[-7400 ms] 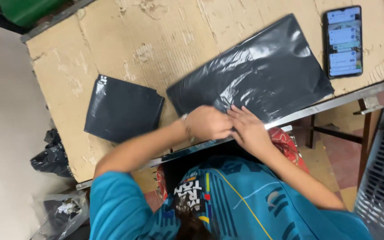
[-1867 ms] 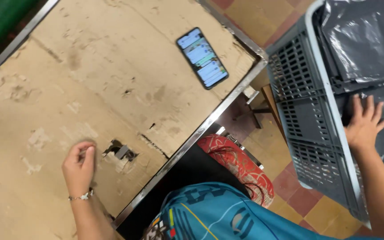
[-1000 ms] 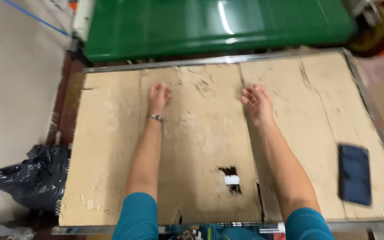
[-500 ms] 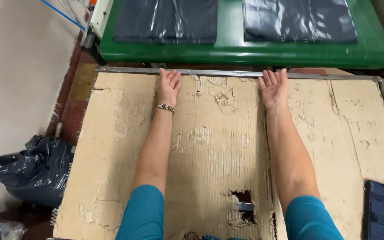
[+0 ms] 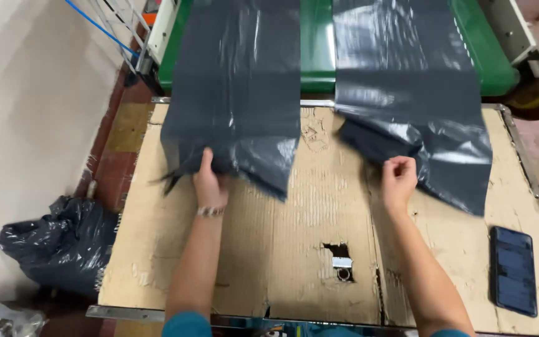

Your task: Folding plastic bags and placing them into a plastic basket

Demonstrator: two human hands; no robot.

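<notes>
Left hand [image 5: 210, 184] pinches the near edge of the left dark plastic sheet [image 5: 238, 93] at eleven o'clock — right hand [image 5: 397, 178] clamps the right sheet [image 5: 413, 100] at one o'clock. Step: drawing both onto my cardboard-topped table [image 5: 294, 249]; next likely needs an even pull.

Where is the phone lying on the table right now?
In the head view the dark phone lies flat at the table's near right corner, apart from the right hand and just below the right dark plastic sheet.
</notes>
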